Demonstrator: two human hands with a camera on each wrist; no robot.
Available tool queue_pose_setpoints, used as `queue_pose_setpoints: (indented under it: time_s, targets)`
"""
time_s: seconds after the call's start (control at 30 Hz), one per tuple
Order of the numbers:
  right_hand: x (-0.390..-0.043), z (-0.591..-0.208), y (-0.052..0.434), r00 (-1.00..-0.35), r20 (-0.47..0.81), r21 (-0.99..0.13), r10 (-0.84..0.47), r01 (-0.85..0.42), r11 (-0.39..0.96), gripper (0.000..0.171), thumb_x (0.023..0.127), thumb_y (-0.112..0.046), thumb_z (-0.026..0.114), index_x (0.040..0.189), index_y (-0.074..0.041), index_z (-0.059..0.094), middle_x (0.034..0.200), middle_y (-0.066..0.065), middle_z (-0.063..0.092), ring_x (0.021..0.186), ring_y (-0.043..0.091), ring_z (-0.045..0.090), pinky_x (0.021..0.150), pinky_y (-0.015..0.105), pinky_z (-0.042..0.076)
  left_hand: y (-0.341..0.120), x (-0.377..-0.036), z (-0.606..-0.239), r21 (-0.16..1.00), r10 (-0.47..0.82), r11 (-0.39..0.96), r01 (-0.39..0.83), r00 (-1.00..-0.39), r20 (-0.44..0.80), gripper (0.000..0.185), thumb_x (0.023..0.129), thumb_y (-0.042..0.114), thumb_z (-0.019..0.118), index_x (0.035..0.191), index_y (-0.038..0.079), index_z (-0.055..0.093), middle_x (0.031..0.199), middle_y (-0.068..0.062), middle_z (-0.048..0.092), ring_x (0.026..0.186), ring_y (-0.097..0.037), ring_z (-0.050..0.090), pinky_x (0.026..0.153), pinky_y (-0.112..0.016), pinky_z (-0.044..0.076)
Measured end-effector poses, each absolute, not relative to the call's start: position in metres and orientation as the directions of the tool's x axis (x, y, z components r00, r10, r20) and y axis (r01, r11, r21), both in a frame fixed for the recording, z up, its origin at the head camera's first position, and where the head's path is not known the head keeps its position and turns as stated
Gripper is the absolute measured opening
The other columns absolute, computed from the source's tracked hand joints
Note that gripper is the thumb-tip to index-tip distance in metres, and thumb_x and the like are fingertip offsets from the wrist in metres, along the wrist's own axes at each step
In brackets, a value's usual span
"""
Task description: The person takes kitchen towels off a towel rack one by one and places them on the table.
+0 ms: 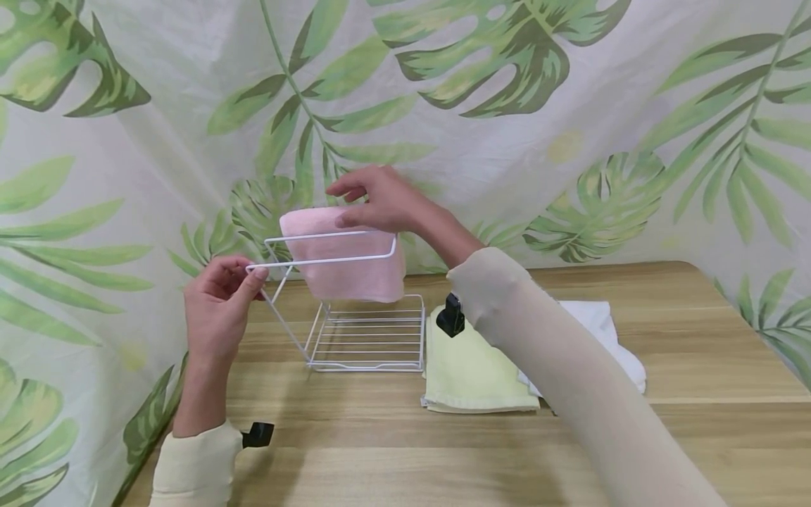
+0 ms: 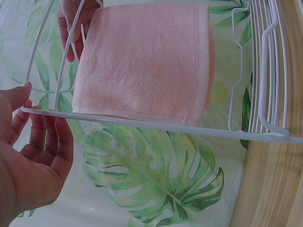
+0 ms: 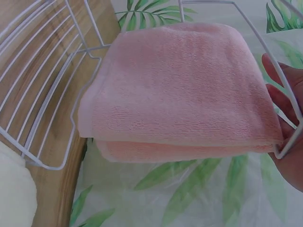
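Left hand [image 1: 218,306] was pinching the corner of the white wire rack [image 1: 355,338], thumb + fingers curled on the top bar. Right hand [image 1: 380,201] had fingers resting on the folded pink towel [image 1: 348,264] draped over the rack's back rail, w/ no clear grip. Imo the towel could slide off if the rack tipped, bc it only hung there.

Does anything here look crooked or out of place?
Mostly tidy. The pink towel hangs folded over the white wire rack, slightly skewed, while the left hand pinches the rack's top bar and the right hand touches the towel. The yellow towel and white towel lie flat. No spills or damage.
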State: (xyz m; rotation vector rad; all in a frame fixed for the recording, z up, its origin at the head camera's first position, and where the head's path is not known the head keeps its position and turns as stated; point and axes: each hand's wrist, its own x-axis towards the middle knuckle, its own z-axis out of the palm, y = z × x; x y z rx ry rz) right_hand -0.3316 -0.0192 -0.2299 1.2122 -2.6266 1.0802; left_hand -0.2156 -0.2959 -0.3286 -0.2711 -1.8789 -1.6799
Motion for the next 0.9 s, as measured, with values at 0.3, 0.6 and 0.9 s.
queue_pose_setpoints:
  time_s: [0.3,0.6,0.9]
  targets:
    - [-0.334,-0.234,-0.025,-0.705,0.286,-0.546,-0.649,-0.676,0.495,0.042,0.1,-0.018,0.075,0.141,-0.012,0.07,0.144,0.004,0.071,0.13,0.021,0.068,0.11,0.033,0.055,-0.296,-0.218,-0.327,0.831,-0.234,0.165,0.53,-0.798,0.556,0.01,0.094,-0.005,0.077,0.102,-0.005,0.07,0.079,0.0,0.07,0.067,-0.012,0.063,0.061,-0.017,0.06]
    - [-0.335,-0.242,-0.026,-0.752,0.311,-0.586,-0.582,-0.633,0.505,0.029,0.1,-0.013,0.073,0.128,-0.017,0.08,0.13,0.0,0.079,0.121,0.013,0.072,0.102,0.028,0.058,-0.295,-0.216,-0.328,0.833,-0.233,0.173,0.525,-0.8,0.553,0.011,0.094,-0.005,0.077,0.103,-0.007,0.07,0.079,0.0,0.07,0.066,-0.012,0.062,0.061,-0.017,0.061]
    - [-0.331,-0.245,-0.027,-0.802,0.305,-0.584,-0.513,-0.583,0.565,0.029,0.1,-0.013,0.075,0.127,-0.019,0.08,0.129,-0.003,0.079,0.122,0.013,0.071,0.106,0.028,0.056,-0.294,-0.215,-0.329,0.83,-0.232,0.186,0.525,-0.798,0.557,0.012,0.094,-0.005,0.077,0.103,-0.007,0.069,0.078,0.001,0.07,0.066,-0.012,0.061,0.06,-0.018,0.06]
